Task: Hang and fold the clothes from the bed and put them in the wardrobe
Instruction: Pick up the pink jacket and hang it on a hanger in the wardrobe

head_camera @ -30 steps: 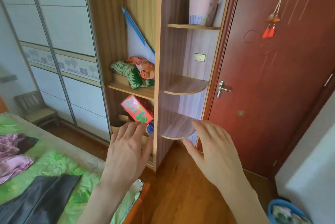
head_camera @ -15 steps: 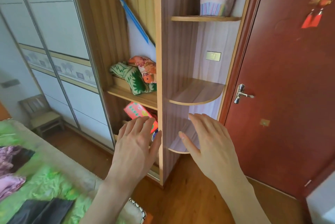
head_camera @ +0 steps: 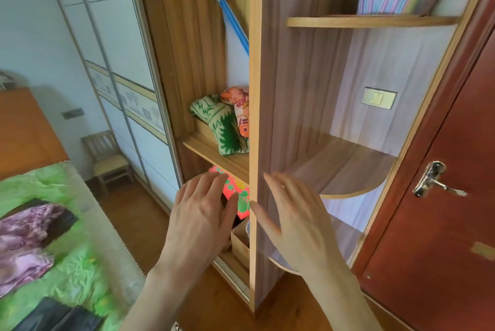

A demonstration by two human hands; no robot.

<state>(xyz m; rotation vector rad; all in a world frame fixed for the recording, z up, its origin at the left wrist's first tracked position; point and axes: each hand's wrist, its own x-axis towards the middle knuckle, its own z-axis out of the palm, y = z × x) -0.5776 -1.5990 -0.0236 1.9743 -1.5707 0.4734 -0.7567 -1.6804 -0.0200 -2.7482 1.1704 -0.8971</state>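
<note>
Head view shows left hand (head_camera: pixel 199 219) and right hand (head_camera: pixel 293 219) spread, holding nothing, mid-frame before the wardrobe (head_camera: pixel 254 116), while limp, light clothes (head_camera: pixel 29 239) on the bed (head_camera: pixel 77 271) lower left likely need shoulder-seam grips.

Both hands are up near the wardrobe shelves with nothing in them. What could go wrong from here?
1. The left hand is close to the red box leaning on the lower shelf; a bump could topple it.
2. The clothes lie on the bed, so reaching in empty-handed may waste a trip.
</note>
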